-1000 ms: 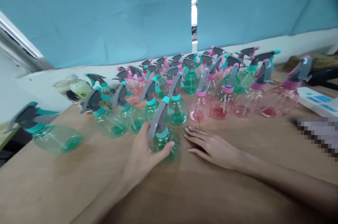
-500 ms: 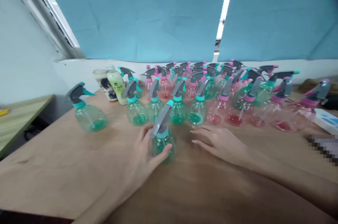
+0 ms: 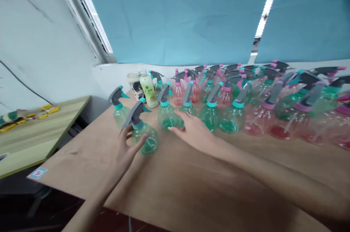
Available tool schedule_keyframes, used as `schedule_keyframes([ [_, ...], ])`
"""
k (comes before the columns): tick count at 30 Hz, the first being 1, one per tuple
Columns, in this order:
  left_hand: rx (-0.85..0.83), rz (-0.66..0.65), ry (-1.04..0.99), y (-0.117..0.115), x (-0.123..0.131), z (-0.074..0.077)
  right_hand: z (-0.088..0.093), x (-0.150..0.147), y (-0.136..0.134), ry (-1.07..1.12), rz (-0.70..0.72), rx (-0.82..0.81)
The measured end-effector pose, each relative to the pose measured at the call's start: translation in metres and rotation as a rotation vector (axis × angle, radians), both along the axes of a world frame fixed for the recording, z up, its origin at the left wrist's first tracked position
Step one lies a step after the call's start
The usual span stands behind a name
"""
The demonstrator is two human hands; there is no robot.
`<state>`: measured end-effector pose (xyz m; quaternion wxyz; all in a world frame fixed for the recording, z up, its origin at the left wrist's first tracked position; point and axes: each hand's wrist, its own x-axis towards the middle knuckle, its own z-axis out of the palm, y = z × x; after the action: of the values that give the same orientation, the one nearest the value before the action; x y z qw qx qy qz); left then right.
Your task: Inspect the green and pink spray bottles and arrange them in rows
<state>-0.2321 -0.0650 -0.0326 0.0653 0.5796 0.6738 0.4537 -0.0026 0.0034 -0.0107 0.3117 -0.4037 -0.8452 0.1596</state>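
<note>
My left hand (image 3: 124,150) is around the left side of a green spray bottle (image 3: 150,139) with a grey trigger head and turquoise collar. The thumb lies across its front, and the other fingers are partly hidden behind it. Just behind it, to the left, stands another green spray bottle (image 3: 119,115). My right hand (image 3: 195,132) is open, fingers stretched out, in front of the row of green bottles. Its fingertips are nearest to a green spray bottle (image 3: 166,117); whether they touch it I cannot tell. The hand partly covers the neighbouring bottle (image 3: 187,108).
Several pink spray bottles (image 3: 257,121) continue the row to the right, with more bottles behind. A light-green bottle (image 3: 149,90) and a printed cup (image 3: 133,79) stand at the back. Left of the wooden table (image 3: 164,188) is a lower table (image 3: 62,122) with yellow-handled tools.
My left hand has carried the green spray bottle left, beside the lone bottle at the row's left end. My right hand has moved left along the row. The view has turned left.
</note>
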Motion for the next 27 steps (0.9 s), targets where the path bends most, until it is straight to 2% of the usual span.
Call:
schedule_keyframes([
  [6, -0.010, -0.016, 0.075, 0.029, -0.025, 0.000, -0.002, -0.030, 0.020, 0.003, -0.045, -0.056],
  [12, -0.063, 0.046, 0.232, 0.049, -0.034, 0.014, -0.005, -0.050, 0.035, 0.002, -0.078, -0.095],
  [20, -0.109, 0.033, 0.399, 0.056, -0.034, 0.028, -0.012, -0.063, 0.047, 0.040, -0.107, -0.105],
  [27, -0.067, 0.024, 0.394, 0.061, -0.036, 0.026, -0.013, -0.068, 0.050, 0.014, -0.135, -0.096],
])
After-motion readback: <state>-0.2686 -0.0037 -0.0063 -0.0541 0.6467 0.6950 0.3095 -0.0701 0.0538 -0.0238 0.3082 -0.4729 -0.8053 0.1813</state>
